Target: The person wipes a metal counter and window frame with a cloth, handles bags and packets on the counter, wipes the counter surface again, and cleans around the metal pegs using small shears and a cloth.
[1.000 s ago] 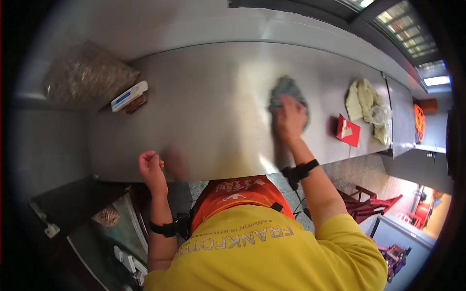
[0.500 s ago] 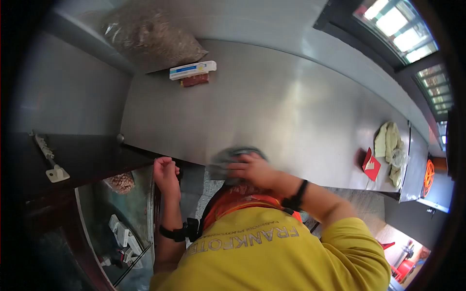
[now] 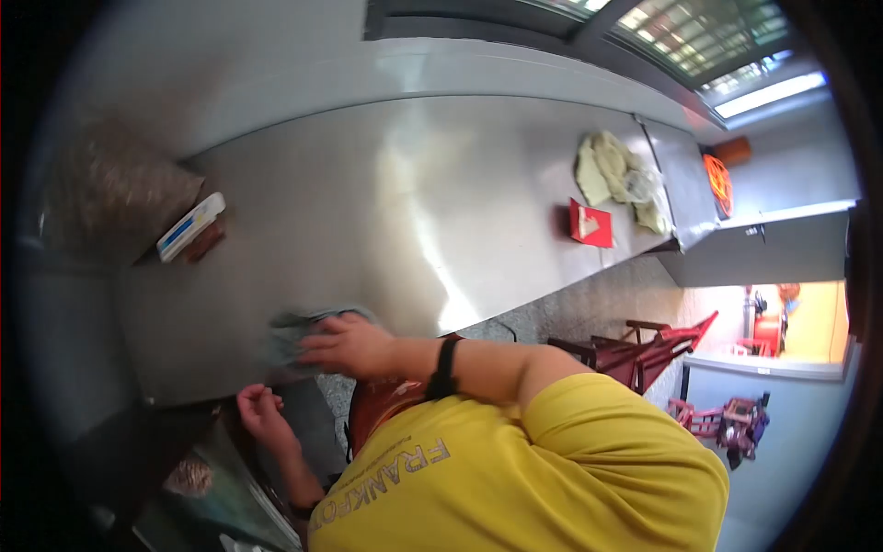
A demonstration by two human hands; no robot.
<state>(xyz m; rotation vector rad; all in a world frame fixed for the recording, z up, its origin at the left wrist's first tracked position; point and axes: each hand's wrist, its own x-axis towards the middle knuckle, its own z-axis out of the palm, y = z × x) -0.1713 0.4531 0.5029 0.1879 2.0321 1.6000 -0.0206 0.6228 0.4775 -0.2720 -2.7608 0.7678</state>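
Note:
My right hand (image 3: 348, 346) lies on a grey-green cloth (image 3: 292, 333), pressing it on the metal counter (image 3: 497, 202) near its front edge, left of my body. The cloth is blurred and partly hidden under the palm. My left hand (image 3: 264, 411) is curled with bent fingers, just off the counter's front edge and below the cloth; nothing shows in it. A black band sits on each wrist.
A white and blue box (image 3: 191, 226) lies beside a dark red item and a large clear bag (image 3: 124, 189) at left. A red card box (image 3: 590, 224) and pale cloths (image 3: 609, 170) lie at right. Folded red chairs (image 3: 635, 354) stand beyond.
My right hand has swept the cloth from the counter's middle to the front edge, then left along it. My left hand stays curled. The camera view has swung.

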